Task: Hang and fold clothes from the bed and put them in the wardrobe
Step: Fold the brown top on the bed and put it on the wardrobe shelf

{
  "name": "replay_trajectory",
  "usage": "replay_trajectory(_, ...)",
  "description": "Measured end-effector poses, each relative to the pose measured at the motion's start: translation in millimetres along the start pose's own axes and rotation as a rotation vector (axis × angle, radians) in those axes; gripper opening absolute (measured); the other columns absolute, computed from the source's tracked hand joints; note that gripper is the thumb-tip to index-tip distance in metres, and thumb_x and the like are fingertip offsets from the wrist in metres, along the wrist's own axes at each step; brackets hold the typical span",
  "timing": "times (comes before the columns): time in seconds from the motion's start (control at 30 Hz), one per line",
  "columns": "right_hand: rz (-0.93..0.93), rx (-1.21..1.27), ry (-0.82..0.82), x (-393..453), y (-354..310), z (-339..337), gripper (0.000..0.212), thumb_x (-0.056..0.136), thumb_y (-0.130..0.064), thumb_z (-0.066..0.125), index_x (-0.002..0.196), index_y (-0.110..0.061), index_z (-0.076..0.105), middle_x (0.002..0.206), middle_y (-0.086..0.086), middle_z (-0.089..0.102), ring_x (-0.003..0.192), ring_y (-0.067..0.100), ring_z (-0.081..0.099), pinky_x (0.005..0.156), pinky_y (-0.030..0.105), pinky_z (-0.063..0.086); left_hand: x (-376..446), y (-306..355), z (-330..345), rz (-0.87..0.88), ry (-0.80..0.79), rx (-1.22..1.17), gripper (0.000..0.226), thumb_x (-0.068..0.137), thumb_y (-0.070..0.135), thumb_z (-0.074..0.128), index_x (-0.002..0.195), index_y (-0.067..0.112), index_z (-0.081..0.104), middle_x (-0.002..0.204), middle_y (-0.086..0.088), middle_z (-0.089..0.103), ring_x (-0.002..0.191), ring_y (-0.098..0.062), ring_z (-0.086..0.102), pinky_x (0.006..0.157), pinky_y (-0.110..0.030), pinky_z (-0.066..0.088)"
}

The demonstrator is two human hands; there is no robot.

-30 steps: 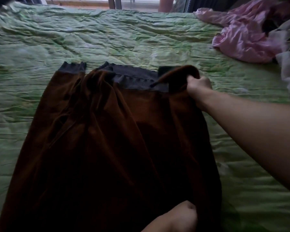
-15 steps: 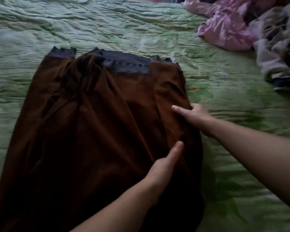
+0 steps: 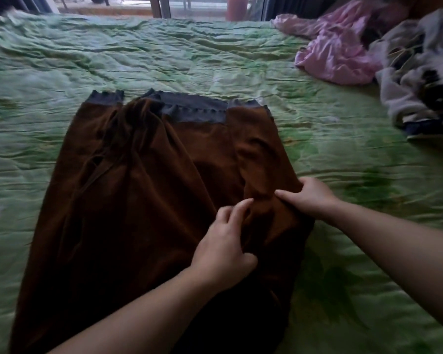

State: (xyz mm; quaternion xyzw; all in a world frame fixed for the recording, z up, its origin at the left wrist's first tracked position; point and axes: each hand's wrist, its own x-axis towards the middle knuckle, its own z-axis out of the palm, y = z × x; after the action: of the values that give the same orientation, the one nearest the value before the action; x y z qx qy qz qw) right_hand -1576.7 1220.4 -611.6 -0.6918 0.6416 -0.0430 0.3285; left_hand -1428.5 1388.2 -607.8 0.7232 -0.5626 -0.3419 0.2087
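A brown velvet garment (image 3: 138,213) with grey ribbed cuffs and hem (image 3: 195,109) lies spread on the green bedspread (image 3: 164,54). My right hand (image 3: 308,198) grips a bunched fold of the brown cloth near the garment's right edge, thumb pointing left. Just below and to the left of it, my left hand (image 3: 223,249) rests on the cloth with curled fingers and pinches a fold. Both forearms reach in from the bottom and the right.
A pink garment (image 3: 335,54) lies crumpled at the far right of the bed. Beside it sits a heap of grey and dark clothes (image 3: 420,72). Window frames and a railing (image 3: 164,6) run behind the bed's far edge.
My right hand left the top right cuff and came down to the garment's right side. My left hand moved up from the bottom edge and now pinches the cloth beside it.
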Motion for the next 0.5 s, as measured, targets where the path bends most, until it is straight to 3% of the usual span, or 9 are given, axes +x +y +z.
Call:
replay_trajectory(0.07,-0.021,-0.001,0.033,9.2,-7.4,-2.0,0.059,0.078,-0.05,0.071,0.12,-0.011,0.057,0.121,0.01,0.064,0.11,0.027,0.061,0.088,0.031,0.047,24.8,4.0,-8.4,0.193,0.039,0.391,0.077,0.08,0.049,0.055,0.143,0.052,0.011,0.157,0.011,0.009,0.142,-0.019,0.018,0.113,-0.042,0.028)
replay_trajectory(0.13,-0.043,0.022,0.072,21.6,-17.2,-2.8,0.064,0.081,-0.051,0.067,0.128,-0.011,0.05,0.127,0.011,0.06,0.116,0.028,0.057,0.093,0.032,0.045,58.2,-1.8,-14.9,0.22,0.026,0.583,0.068,0.085,0.07,0.035,0.146,0.05,0.013,0.161,0.012,-0.002,0.148,-0.018,-0.004,0.117,-0.051,0.004)
replay_trajectory(0.2,-0.081,-0.003,0.134,38.4,-27.1,-3.4,0.066,0.084,-0.052,0.062,0.133,-0.012,0.045,0.132,0.013,0.054,0.121,0.03,0.052,0.097,0.035,0.043,89.3,-15.4,-22.2,0.19,0.012,0.68,0.075,0.08,0.081,0.023,0.147,0.049,0.011,0.16,0.013,-0.007,0.147,-0.018,-0.016,0.114,-0.055,-0.013)
replay_trajectory(0.3,-0.165,-0.037,0.254,69.3,-49.1,-6.6,0.059,0.086,-0.048,0.061,0.133,-0.016,0.046,0.133,0.013,0.048,0.123,0.03,0.048,0.1,0.036,0.04,113.3,-41.3,-25.3,0.166,-0.041,0.746,0.089,0.069,0.089,0.019,0.146,0.05,-0.004,0.159,0.012,-0.014,0.144,-0.017,-0.024,0.113,-0.055,-0.017)
replay_trajectory(0.4,-0.259,-0.047,0.339,106.1,-79.4,-8.1,0.043,0.087,-0.04,0.06,0.122,-0.016,0.057,0.124,0.013,0.056,0.116,0.03,0.053,0.096,0.034,0.043,120.6,-59.4,-17.0,0.169,-0.044,0.708,0.094,0.063,0.094,0.012,0.143,0.052,-0.015,0.157,0.013,-0.023,0.141,-0.014,-0.03,0.113,-0.052,-0.019)
replay_trajectory(0.5,-0.125,0.015,0.345,142.1,-99.7,-6.3,0.051,0.082,-0.052,0.063,0.111,-0.011,0.064,0.115,0.013,0.065,0.11,0.03,0.06,0.086,0.032,0.046,127.5,-65.1,-14.1,0.186,-0.05,0.665,0.094,0.061,0.093,0.013,0.142,0.054,-0.017,0.148,0.018,-0.031,0.137,-0.012,-0.035,0.112,-0.051,-0.021)
